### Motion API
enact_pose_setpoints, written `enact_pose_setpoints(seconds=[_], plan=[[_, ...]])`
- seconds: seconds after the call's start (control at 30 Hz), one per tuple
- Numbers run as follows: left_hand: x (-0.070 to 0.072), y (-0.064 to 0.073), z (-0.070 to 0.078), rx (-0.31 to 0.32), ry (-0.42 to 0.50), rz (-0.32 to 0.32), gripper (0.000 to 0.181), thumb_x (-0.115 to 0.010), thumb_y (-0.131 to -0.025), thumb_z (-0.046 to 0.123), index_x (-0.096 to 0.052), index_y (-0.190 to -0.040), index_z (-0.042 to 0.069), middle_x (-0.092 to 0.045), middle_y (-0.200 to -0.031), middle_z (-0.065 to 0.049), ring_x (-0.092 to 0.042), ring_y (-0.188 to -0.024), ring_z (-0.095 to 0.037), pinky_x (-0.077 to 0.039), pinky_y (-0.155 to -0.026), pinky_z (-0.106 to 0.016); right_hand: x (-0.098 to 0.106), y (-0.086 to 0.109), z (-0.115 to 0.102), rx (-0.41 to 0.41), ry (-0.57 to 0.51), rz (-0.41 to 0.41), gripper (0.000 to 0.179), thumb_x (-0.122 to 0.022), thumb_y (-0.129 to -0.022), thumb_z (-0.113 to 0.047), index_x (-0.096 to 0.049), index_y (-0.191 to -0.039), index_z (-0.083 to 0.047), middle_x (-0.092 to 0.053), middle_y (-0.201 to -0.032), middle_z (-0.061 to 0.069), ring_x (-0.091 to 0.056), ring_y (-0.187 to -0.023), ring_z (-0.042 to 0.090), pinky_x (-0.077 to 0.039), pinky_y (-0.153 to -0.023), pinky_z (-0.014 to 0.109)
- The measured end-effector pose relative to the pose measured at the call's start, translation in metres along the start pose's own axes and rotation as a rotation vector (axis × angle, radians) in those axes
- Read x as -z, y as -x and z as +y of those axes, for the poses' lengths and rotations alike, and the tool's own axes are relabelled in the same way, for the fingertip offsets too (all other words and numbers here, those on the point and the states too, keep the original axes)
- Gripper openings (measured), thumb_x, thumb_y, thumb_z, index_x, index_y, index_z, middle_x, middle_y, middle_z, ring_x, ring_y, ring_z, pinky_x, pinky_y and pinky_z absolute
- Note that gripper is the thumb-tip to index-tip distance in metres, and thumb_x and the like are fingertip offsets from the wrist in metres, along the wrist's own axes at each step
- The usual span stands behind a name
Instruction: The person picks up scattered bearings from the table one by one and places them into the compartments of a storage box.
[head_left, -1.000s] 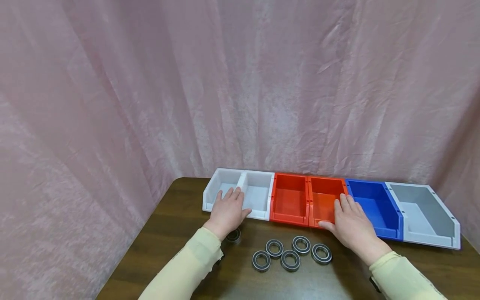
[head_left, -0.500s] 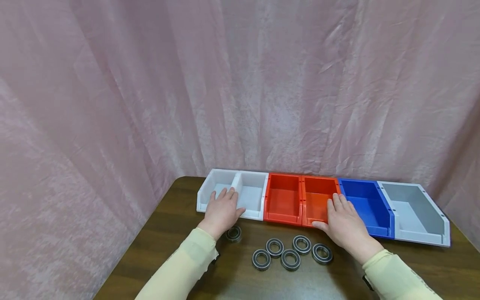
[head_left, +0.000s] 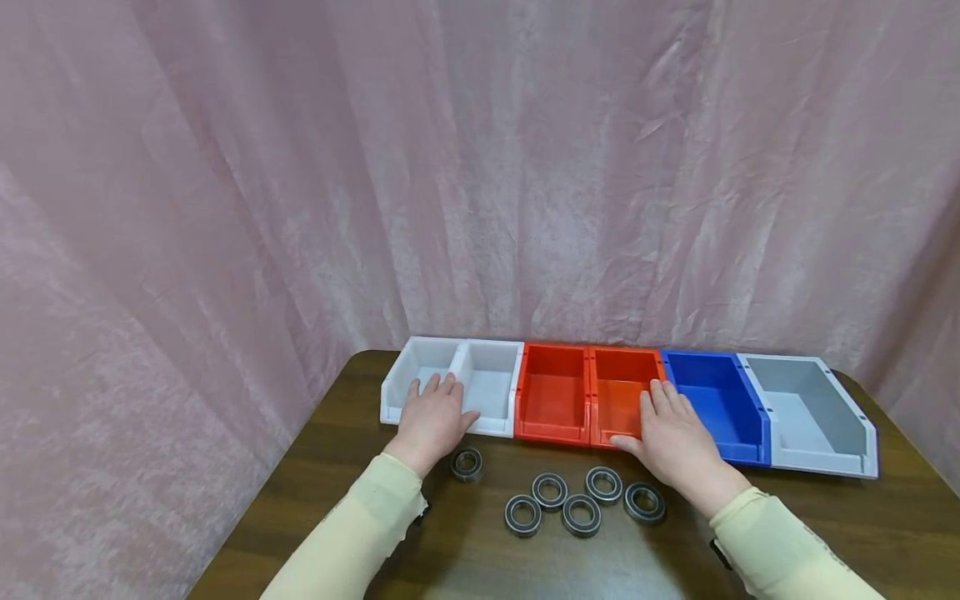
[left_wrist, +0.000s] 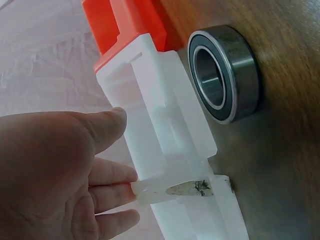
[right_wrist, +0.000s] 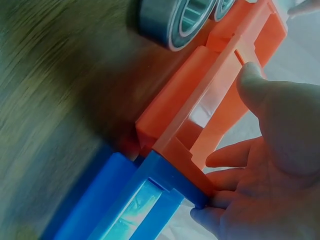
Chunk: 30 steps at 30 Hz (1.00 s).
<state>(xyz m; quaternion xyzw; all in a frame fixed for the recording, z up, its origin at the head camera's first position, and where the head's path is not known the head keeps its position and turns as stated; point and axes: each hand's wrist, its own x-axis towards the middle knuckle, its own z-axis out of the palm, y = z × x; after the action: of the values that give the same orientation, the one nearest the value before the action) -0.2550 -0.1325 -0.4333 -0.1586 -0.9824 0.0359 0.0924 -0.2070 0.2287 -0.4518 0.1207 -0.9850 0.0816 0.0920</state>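
Note:
A row of joined plastic bins stands along the back of the table in the head view: two white bins (head_left: 491,379), two red bins (head_left: 555,387), a blue bin (head_left: 712,408) and a grey bin (head_left: 813,408). My left hand (head_left: 431,421) lies over the front of the white bins, its fingertips (left_wrist: 127,192) at their dividing wall. Over the seam between red and blue is my right hand (head_left: 675,433), thumb on the red front rim, fingertips (right_wrist: 217,197) at the shared wall. Both hands have extended fingers and grasp nothing.
Several ball bearings (head_left: 581,515) lie on the brown wooden table (head_left: 487,575) in front of the red bins. One more bearing (head_left: 467,465) sits beside my left wrist. A pink curtain (head_left: 480,167) hangs right behind the bins.
The whole row of bins has slid left along the table, with both hands travelling left together with it. The bearings have stayed where they were.

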Motion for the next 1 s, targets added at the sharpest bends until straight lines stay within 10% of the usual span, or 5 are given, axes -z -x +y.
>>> enact_pose_setpoints(seconds=[1.0], plan=[[0.000, 0.012, -0.024, 0.019, 0.011, 0.032, 0.055, -0.075, -0.105, 0.042, -0.069, -0.133, -0.005, -0.068, -0.143, -0.023, -0.060, -0.137, -0.041, -0.045, -0.118, -0.060, -0.004, -0.010, -0.025, 0.068, -0.007, 0.002, 0.087, -0.081, -0.098, -0.049, -0.056, -0.145, 0.020, -0.047, -0.156, 0.046, -0.041, -0.148, 0.064, -0.037, -0.122, 0.070]])
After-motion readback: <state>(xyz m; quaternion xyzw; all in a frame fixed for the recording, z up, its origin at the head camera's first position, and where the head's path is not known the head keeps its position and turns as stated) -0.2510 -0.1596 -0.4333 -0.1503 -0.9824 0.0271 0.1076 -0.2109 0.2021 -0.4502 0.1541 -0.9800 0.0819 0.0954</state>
